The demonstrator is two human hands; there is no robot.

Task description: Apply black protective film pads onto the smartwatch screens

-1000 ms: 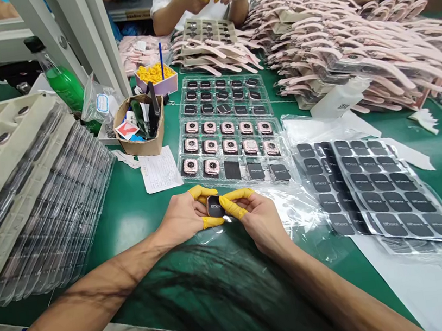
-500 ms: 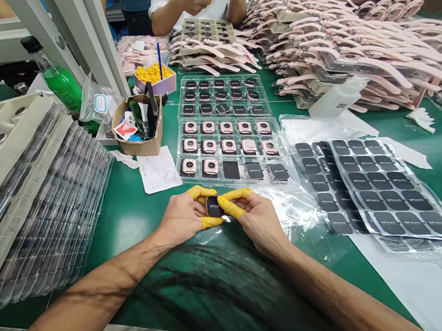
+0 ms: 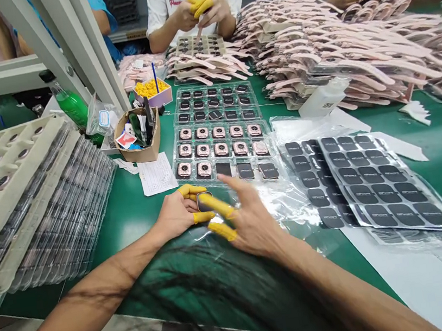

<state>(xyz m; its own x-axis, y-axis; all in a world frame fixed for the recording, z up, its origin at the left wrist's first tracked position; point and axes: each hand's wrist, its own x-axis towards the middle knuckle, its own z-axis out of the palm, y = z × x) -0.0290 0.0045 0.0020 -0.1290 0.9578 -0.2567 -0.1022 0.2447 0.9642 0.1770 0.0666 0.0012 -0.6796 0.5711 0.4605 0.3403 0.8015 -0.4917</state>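
My left hand (image 3: pixel 178 211), with yellow finger covers, holds a small square dark watch face (image 3: pixel 204 201) by its edges. My right hand (image 3: pixel 242 214), blurred by motion, is just to its right with fingers spread, one covered finger over the watch face. Beyond the hands lies a clear tray (image 3: pixel 169 179) of pink watch bodies (image 3: pixel 204 169) turned back side up, with dark squares in part of its front row. Behind that tray is another clear tray (image 3: pixel 175 109) with dark square pieces. Sheets of black square stickers (image 3: pixel 385 193) lie to the right.
Stacked trays (image 3: pixel 56 194) stand at the left. A cardboard box (image 3: pixel 143 153), paper slip (image 3: pixel 157 175), green bottle (image 3: pixel 73 108) and box of yellow finger covers (image 3: pixel 151 89) are behind. Pink straps (image 3: pixel 336 50) are piled at the back right. Co-workers sit across the table.
My right hand has let go of the watch face and its fingers have spread. My left hand still holds it. The view has shifted slightly.
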